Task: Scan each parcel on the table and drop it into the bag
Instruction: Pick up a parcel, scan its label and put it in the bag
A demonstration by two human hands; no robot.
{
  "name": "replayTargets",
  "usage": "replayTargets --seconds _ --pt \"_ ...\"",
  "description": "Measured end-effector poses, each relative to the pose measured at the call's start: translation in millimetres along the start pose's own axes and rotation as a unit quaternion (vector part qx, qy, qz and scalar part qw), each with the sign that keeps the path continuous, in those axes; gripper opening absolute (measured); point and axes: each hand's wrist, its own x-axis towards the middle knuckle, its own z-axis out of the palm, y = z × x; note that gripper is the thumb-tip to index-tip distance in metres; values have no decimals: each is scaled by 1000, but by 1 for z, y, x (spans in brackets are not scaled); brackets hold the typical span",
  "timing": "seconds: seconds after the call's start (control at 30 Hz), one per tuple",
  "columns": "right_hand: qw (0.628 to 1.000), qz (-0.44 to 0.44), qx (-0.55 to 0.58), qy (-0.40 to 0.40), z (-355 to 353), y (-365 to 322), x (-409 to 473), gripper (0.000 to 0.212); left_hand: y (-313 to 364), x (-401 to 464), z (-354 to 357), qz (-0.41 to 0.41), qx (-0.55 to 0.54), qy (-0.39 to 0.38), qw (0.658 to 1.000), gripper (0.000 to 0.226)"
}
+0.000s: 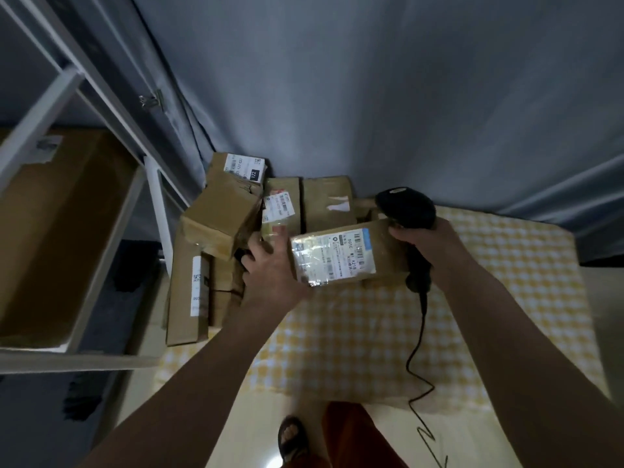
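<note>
The left hand (pixel 270 261) grips the left end of a brown parcel (pixel 341 256), held label-up above the table (pixel 371 332) with its yellow checked cloth. The right hand (pixel 435 248) is wrapped round a black corded barcode scanner (pixel 407 207), its head just over the parcel's far edge. More cardboard parcels (pixel 219 217) are stacked behind

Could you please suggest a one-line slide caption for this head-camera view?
Left hand holds a labelled parcel while the right hand aims a corded scanner at it above the checked tablecloth.
</note>
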Motion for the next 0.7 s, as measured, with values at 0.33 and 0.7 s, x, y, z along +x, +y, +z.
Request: replayTargets --seconds 0.33,0.7 --pt "1000 10 12 0 26 43 -58 46 -57 -49 36 -11 -12 9 1000 107" --pt "990 19 95 -98 70 65 -115 28 -10 -81 46 -75 -178 44 980 109"
